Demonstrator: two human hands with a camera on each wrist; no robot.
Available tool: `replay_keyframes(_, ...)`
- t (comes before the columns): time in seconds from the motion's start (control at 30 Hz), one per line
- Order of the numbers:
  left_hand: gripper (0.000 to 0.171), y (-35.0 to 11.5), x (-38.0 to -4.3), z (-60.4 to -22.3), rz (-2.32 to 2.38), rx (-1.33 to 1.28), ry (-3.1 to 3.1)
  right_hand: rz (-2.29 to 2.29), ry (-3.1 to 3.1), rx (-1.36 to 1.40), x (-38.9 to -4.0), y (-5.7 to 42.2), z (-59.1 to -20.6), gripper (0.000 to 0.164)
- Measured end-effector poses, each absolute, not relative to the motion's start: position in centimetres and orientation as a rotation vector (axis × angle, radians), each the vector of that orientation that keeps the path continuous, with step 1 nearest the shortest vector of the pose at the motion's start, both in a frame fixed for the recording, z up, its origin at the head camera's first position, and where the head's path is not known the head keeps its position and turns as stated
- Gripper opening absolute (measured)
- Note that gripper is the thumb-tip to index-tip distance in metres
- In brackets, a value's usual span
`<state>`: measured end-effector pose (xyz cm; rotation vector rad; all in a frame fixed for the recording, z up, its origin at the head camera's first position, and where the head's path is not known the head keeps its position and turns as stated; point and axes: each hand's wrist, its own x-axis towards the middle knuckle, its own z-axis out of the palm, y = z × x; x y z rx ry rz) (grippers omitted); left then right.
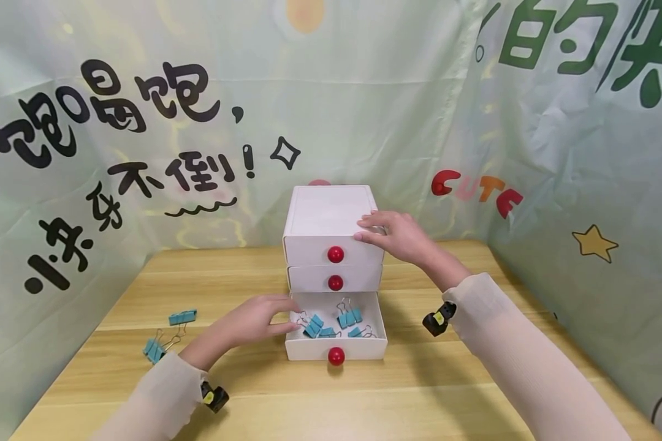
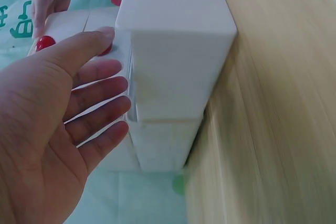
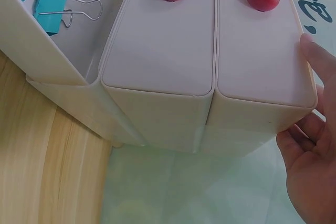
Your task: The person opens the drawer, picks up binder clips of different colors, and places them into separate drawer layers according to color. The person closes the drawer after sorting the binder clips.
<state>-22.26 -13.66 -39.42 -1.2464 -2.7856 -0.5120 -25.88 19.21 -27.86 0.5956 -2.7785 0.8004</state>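
Note:
A white three-drawer desktop box (image 1: pixel 331 211) with red ball knobs stands on the table. Its bottom drawer (image 1: pixel 309 351) is pulled out and holds several blue binder clips (image 1: pixel 349 318). My left hand (image 1: pixel 256 321) is at that drawer's left edge, its fingertips by the rim. Loosely extended fingers show in the left wrist view, with nothing seen in the hand. At the box's upper right corner, my right hand (image 1: pixel 398 236) holds on, thumb at the front edge; in the right wrist view, other fingers bend against the box.
Two blue binder clips, one upright (image 1: pixel 154 350) and another farther back (image 1: pixel 182 316), lie on the wooden table (image 1: pixel 243 404) left of the box. A printed cloth (image 1: pixel 364 122) hangs behind the table and along its sides.

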Motion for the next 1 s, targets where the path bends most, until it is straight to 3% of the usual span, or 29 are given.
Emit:
replay_keyframes(0.4, 0.058, -18.0, -20.2, -39.4, -0.449, -1.177, -2.809, 0.793, -2.808, 0.556, -25.9, 19.4, -28.1, 0.059)
replay_keyframes(1.0, 0.059, -24.8, -17.4, -40.7, -0.606, -0.942, -2.943, 0.791, -2.779, 0.582, -26.0, 19.1, -28.0, 0.058)
